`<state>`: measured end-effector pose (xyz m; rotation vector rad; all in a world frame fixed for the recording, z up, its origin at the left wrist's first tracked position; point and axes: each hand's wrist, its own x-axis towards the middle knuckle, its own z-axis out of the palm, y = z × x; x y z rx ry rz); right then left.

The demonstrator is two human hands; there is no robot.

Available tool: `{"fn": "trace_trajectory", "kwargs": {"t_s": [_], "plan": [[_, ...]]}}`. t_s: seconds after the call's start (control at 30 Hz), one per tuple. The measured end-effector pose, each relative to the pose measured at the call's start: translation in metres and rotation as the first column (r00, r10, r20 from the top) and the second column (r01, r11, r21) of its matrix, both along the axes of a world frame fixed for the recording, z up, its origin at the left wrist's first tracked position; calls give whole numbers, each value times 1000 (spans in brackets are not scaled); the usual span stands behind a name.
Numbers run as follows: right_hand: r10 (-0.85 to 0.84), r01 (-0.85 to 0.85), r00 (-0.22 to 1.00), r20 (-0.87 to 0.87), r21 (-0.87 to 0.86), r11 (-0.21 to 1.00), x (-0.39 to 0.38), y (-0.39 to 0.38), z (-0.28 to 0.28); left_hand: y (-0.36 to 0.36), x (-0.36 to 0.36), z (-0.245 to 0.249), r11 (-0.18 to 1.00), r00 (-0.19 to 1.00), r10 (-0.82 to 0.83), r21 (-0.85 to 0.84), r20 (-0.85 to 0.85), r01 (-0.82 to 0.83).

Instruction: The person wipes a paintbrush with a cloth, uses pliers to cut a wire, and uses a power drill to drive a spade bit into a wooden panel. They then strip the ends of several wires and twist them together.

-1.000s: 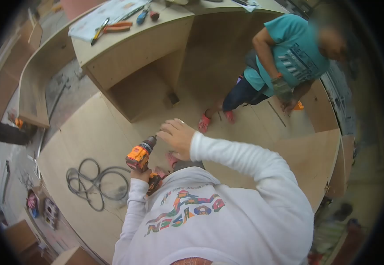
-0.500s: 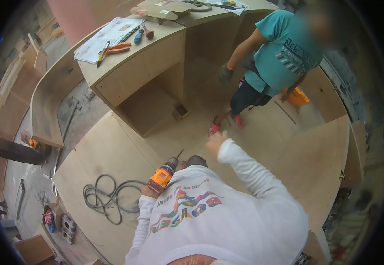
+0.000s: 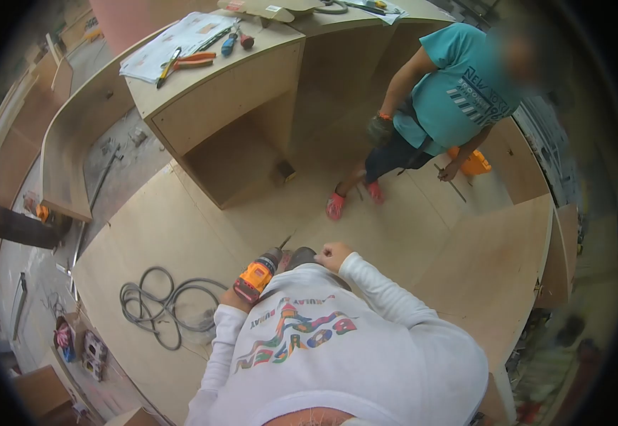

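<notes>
- Fingers of the left hand (image 3: 228,298) are wrapping around the grip of the orange drill (image 3: 255,277), clenching it firmly; most of the hand is hiding beneath the drill body.
- Its bit (image 3: 285,243) is pointing up and away from the chest, tilting toward the open cabinet (image 3: 231,99).
- Just right of the drill, the right hand (image 3: 334,254) is curling into a fist by the chest; whether anything is sitting inside it, I cannot tell.
- Under the drill, a plywood floor panel (image 3: 181,227) is spreading out.
- Left of the drill, a grey cable coil (image 3: 163,305) is lying on that panel, well apart from both hands.
- Beyond the drill, orange-handled pliers (image 3: 194,62), screwdrivers (image 3: 231,42) and papers (image 3: 174,39) are lying on the cabinet top.
- Beyond the drill and to its right, another person in a teal shirt (image 3: 458,92) is standing in pink sandals (image 3: 336,206), one gloved hand (image 3: 380,130) hanging by the hip.
</notes>
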<state>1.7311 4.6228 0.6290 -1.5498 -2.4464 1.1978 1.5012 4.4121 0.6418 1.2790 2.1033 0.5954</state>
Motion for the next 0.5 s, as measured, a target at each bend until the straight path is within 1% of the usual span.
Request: {"fn": "trace_trajectory", "kwargs": {"t_s": [0.03,0.07,0.1,0.13,0.17,0.2,0.23,0.27,0.3,0.33,0.37,0.4,0.43,0.5], "plan": [[-3,-7,999,-50,-193,981,-11,-7,17,4,2,-1,1000,1000,-10,-3,-21,10],[-22,-16,995,-98,-373,928,-23,-11,30,10,3,-1,1000,999,-21,-6,-48,21],[-141,16,975,-172,-578,816,-35,-14,36,19,6,7,1000,999,-28,2,-45,28],[-272,17,938,-216,-753,658,-47,-18,39,31,10,24,995,989,-71,-84,-132,60],[-270,-86,904,-332,-759,645,-58,-21,29,38,14,33,981,969,-119,-175,-215,82],[-269,-191,855,-443,-752,631,-69,-24,20,40,15,31,981,969,-122,-171,-213,86],[-268,-190,855,-444,-749,635,-80,-27,32,43,15,27,989,985,-128,60,-116,136],[-447,-249,743,-498,-825,506,-90,-31,48,45,15,25,945,988,-155,289,-23,155],[-619,-332,607,-498,-867,372,-97,-35,59,50,19,31,945,988,-155,289,-22,155],[-623,-329,608,-492,-870,366,-101,-33,61,57,28,40,927,963,-130,374,236,34],[-685,-343,563,-462,-885,315,-105,-29,64,61,33,45,901,868,-122,421,481,-107],[-740,-360,516,-432,-893,270,-108,-24,66,59,35,32,915,857,-144,396,494,-74],[-737,-357,515,-439,-891,281,-108,-22,62,55,37,28,911,856,-152,406,494,-72],[-706,-318,579,-409,-910,267,-105,-12,45,56,39,22,974,753,-107,220,650,-51]]}}
